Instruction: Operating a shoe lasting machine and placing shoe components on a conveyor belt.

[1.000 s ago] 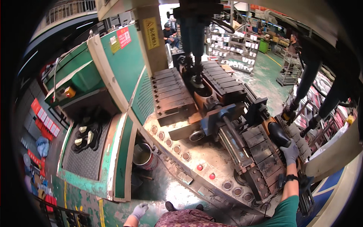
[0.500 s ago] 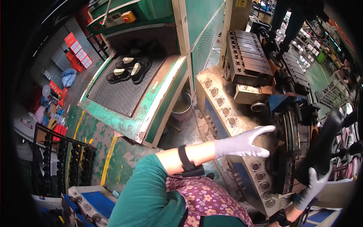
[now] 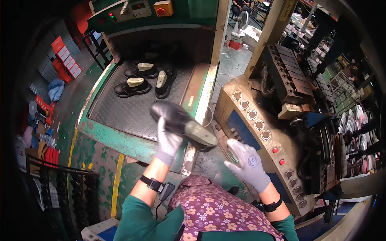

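Note:
A black shoe [image 3: 173, 117] with a pale shoe last in its opening is tilted over the front right of the green machine's dark textured plate [image 3: 116, 110]. My left hand [image 3: 167, 138], in a grey-white glove, grips this shoe around its front half. My right hand [image 3: 247, 162], gloved too, hangs just past the shoe's heel end, fingers spread and nothing in them. On the plate beyond sit more black shoes with pale lasts: one at the front left [image 3: 132, 87], one behind it [image 3: 140, 70] and one at the right [image 3: 164, 83]. Shadow hides the plate's back.
To the right stands a worn beige machine with round sockets and two red buttons [image 3: 275, 150] along its panel. An orange switch box [image 3: 163, 8] is fixed above the plate. Black racks [image 3: 60, 176] stand at lower left, and yellow lines [image 3: 117, 184] mark the green floor.
My view has turned left. The black shoe has come from the right machine, where my right hand held it, to the green machine; my left hand now grips it. My right hand has let go.

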A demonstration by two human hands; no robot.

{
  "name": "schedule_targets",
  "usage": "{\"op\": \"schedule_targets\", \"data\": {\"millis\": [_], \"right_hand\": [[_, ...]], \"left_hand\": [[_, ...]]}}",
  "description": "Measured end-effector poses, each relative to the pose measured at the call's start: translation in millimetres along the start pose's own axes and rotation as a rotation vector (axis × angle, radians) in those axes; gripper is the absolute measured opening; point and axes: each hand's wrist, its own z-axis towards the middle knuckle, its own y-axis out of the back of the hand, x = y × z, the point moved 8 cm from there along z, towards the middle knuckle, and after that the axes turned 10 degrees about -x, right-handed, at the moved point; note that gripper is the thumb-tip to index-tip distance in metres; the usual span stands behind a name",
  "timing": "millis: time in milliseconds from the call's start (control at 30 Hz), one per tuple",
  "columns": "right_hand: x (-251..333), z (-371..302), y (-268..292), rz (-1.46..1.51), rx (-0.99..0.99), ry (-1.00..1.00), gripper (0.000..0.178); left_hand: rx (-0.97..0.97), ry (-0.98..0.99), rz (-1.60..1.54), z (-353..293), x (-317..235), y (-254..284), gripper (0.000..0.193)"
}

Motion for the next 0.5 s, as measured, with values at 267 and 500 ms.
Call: {"op": "schedule_targets", "data": {"millis": [267, 500], "right_hand": [[-38.5, -110.4, -99.2, -0.162, 0.323, -0.313, 0.055], [-63.7, -146.5, -112.9, -0.228, 0.425, -0.545, 0.055]], "left_hand": [[-0.346, -0.402, -0.265, 101.7, -272.1, 182.1, 0.059], [-0.579, -0.484, -0.187, 171.4, -342.5, 219.7, 0.064]]}}
